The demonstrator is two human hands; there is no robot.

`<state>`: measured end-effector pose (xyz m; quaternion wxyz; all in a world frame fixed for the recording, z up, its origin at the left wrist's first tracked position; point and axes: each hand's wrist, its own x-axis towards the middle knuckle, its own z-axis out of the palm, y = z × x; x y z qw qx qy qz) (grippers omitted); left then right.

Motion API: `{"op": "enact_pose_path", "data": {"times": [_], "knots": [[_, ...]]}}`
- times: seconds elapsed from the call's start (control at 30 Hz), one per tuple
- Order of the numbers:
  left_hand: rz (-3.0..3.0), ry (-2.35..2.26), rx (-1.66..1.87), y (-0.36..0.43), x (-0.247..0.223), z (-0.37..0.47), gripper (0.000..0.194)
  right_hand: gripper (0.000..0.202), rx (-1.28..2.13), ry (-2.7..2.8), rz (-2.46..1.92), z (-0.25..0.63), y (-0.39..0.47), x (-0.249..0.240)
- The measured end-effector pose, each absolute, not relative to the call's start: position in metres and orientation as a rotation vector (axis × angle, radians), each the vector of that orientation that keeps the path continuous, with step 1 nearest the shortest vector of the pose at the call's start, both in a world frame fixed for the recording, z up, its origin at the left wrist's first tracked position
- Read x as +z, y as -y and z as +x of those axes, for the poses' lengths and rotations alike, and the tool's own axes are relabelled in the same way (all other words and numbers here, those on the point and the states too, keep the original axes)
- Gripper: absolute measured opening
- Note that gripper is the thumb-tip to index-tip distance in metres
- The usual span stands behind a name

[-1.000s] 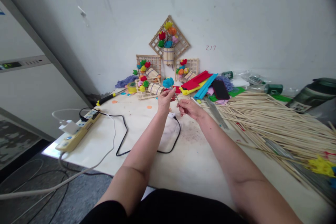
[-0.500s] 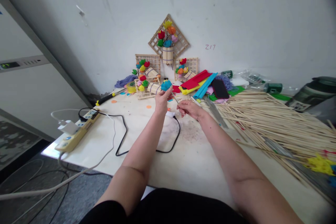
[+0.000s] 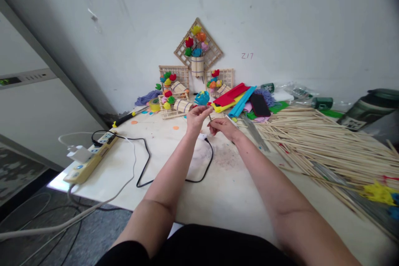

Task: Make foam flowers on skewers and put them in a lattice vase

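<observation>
A blue craft flower (image 3: 202, 98) stands above my fingers on a thin dark stem (image 3: 210, 117). My left hand (image 3: 197, 118) pinches the stem just under the bloom. Lower down, my right hand (image 3: 222, 127) is closed on the same stem, thumb and fingertips together. Both hands are raised over the middle of the table. Behind the flower, a small stick basket (image 3: 182, 105) lies on a lattice panel with several coloured flowers. A white device (image 3: 202, 136) with a black cord lies partly hidden under the hands.
Several stick lattices with flowers, one a diamond panel (image 3: 198, 45), lean at the wall. Folded red sheets (image 3: 232, 94), a phone (image 3: 260, 105) and many thin wooden sticks (image 3: 314, 137) cover the right. A power strip (image 3: 90, 158) lies left; a dark bottle (image 3: 368, 110) stands right.
My left hand has slid from the blue bloom down to its stem, closer to my right hand. The flower now shows whole above the fingers. The view has shifted slightly.
</observation>
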<state>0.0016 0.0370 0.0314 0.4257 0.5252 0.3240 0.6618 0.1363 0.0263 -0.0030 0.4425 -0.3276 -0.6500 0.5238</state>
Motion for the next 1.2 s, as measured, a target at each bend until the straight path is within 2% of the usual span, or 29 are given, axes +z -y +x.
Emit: {"op": "enact_pose_path", "data": {"times": [0.27,0.53,0.63,0.77,0.83,1.0,1.2], "knots": [[1.958,-0.848,1.514,-0.037,0.030,-0.003,0.033,0.030,0.935,1.684,-0.989,0.145,-0.030,0.001],[2.012,-0.924,1.583,-0.044,0.022,-0.005,0.027,0.023,0.714,1.699,-1.039,0.150,-0.033,0.003],[1.935,-1.069,1.573,-0.044,0.023,-0.006,0.031,0.023,0.614,1.713,-1.070,0.150,-0.030,0.009],[2.125,-1.403,1.321,-0.037,0.023,-0.006,0.037,0.026,0.394,1.786,-1.179,0.152,-0.027,0.016],[2.375,-1.366,1.321,-0.032,0.023,-0.003,0.036,0.026,0.252,1.853,-1.282,0.153,-0.026,0.020],[2.872,-0.940,1.517,-0.032,0.025,0.002,0.024,0.026,-0.102,1.968,-1.587,0.149,-0.017,0.032],[3.079,-1.211,1.249,-0.043,0.021,-0.003,0.024,0.030,-0.328,2.093,-1.552,0.139,-0.009,0.038]]}}
